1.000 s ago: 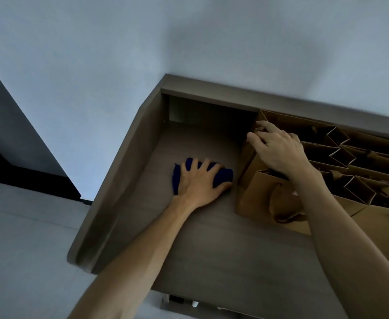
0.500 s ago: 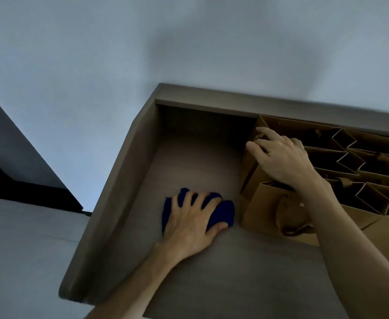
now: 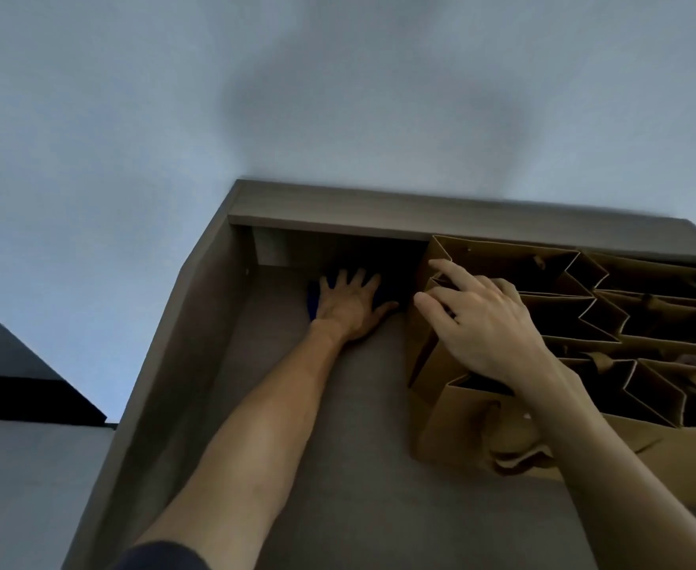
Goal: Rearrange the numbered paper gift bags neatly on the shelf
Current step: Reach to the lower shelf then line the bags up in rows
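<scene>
right hand (image 3: 490, 322) fingers relaxed atop paper bags (image 3: 543, 322), row running rightward; left hand (image 3: 348, 306) flat on blue cloth (image 3: 312, 300), just left.

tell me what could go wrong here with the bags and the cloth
The left hand presses the blue cloth flat at the shelf's back, right beside the paper bags; a wide wipe could knock them askew. The right hand resting on the bag tops may crumple their open edges.
</scene>
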Action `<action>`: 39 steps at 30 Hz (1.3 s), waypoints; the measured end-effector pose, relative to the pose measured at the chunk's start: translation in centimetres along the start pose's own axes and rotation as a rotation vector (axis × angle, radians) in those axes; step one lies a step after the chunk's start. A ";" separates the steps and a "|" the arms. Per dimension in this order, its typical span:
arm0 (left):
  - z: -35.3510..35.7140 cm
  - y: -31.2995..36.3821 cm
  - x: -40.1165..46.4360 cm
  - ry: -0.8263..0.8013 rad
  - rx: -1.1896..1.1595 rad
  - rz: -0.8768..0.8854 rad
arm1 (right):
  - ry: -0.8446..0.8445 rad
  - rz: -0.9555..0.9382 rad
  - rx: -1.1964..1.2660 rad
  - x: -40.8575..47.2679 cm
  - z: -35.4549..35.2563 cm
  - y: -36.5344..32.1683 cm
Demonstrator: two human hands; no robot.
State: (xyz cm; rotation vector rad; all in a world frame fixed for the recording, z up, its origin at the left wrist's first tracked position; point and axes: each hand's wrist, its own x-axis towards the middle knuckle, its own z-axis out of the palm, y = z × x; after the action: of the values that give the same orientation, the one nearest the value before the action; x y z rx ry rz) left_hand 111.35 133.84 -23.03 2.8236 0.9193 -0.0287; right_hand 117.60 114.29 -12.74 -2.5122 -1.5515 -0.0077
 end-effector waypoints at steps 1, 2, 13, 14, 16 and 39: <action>-0.1 -0.3 0.4 -0.015 0.002 0.013 | 0.000 0.000 0.003 0.0 0.0 0.0; -0.2 -0.7 0.6 -0.023 0.007 0.025 | -0.001 -0.001 0.005 0.1 0.0 0.1; -0.8 -9.1 -3.9 0.082 0.017 -0.191 | -0.004 -0.004 -0.019 0.3 -0.1 -0.1; -0.6 -8.8 -4.4 0.098 0.017 -0.188 | -0.001 -0.005 -0.018 0.3 0.0 -0.1; -0.1 -7.8 -5.8 0.136 0.018 -0.189 | 0.000 -0.004 -0.006 0.3 0.0 0.0; 3.9 6.8 -28.9 0.088 -0.032 0.076 | 0.009 -0.077 0.080 0.7 -0.9 -0.1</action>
State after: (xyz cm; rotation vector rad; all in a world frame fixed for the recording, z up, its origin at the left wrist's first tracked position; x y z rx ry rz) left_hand 92.12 110.92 -23.74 2.8476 0.8210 0.1191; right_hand 117.96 114.81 -11.73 -2.3876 -1.6105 0.0320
